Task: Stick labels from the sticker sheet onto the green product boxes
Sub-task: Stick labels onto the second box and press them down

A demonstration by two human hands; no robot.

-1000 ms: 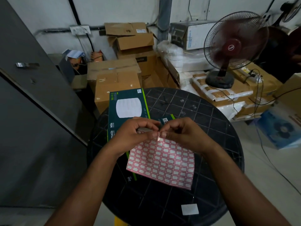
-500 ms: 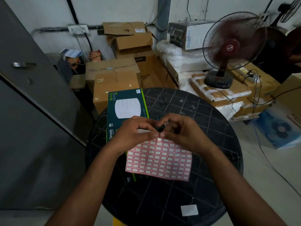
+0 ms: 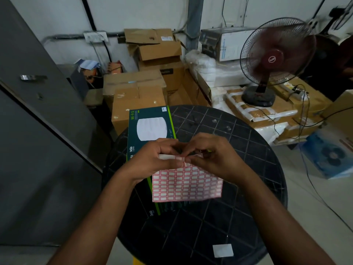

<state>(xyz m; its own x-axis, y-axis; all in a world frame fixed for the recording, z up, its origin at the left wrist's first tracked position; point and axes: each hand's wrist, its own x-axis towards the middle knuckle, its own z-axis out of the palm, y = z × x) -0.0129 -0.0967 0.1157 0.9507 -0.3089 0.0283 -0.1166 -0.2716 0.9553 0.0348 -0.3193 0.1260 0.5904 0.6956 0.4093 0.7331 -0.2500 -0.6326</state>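
From the head view, my left hand (image 3: 152, 161) and right hand (image 3: 214, 159) meet over the middle of the round black tabletop (image 3: 238, 217). Both are curled, fingers pinching the top edge of the sticker sheet (image 3: 187, 184), thumbs and forefingers almost touching each other at the sheet's upper rim. Whether a single label is already lifted I cannot tell; my fingertips cover that spot. The sheet, white labels in red frames, hangs down toward 6 o'clock from my fingers and lies partly over the green product box (image 3: 150, 127). That box lies flat at 10 o'clock on the tabletop, its far end sticking out past the rim. A small white square of paper (image 3: 223, 250) sits near the tabletop's 6 o'clock edge. Beyond, at 12 o'clock, cardboard boxes (image 3: 137, 92) are stacked; at 2 o'clock stands a fan (image 3: 275, 58).
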